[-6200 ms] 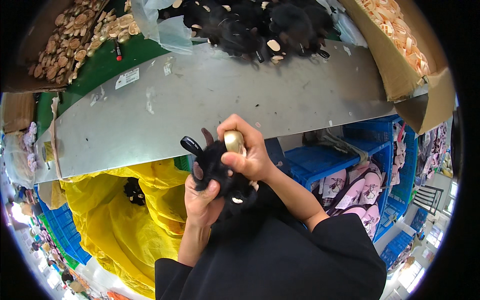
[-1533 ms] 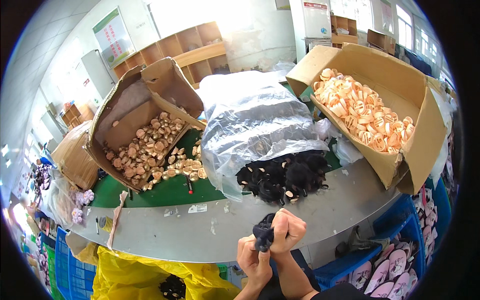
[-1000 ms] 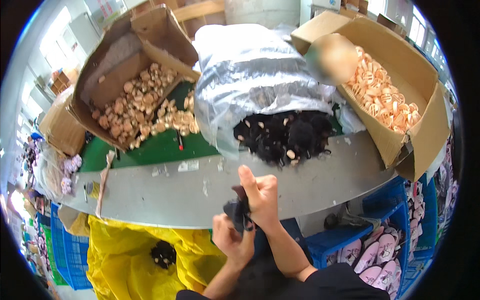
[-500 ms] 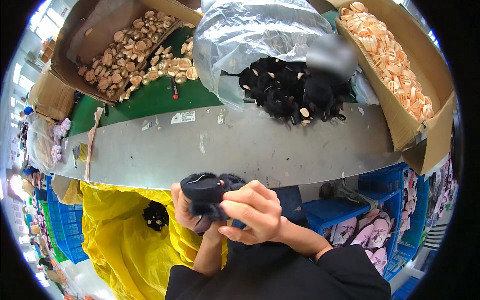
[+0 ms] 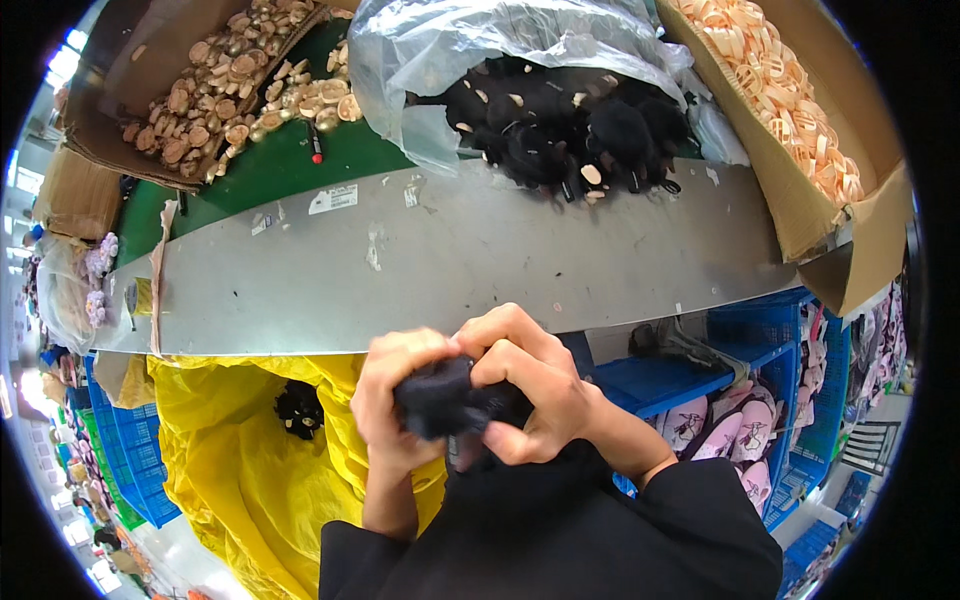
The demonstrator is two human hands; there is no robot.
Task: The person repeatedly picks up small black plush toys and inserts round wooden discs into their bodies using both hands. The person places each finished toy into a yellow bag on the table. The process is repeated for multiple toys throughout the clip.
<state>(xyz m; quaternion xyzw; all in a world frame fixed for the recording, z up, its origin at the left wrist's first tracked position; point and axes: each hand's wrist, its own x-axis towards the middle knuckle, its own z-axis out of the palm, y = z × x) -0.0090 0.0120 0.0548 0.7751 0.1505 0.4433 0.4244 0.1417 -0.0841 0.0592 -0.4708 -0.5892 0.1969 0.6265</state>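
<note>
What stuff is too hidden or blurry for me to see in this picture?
Head view: much of the black fuzzy thing is covered by the left hand and the right hand.
Head view: the back of the heap of black things is hidden by the clear plastic bag.
Head view: the far end of the cardboard box on the right is cut off by the top edge.

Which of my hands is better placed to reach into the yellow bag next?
Probably your left hand: it is nearer the yellow bag, which opens on your left, while your right hand is across the black fuzzy piece from it. Both hands hold that piece, though.
</note>
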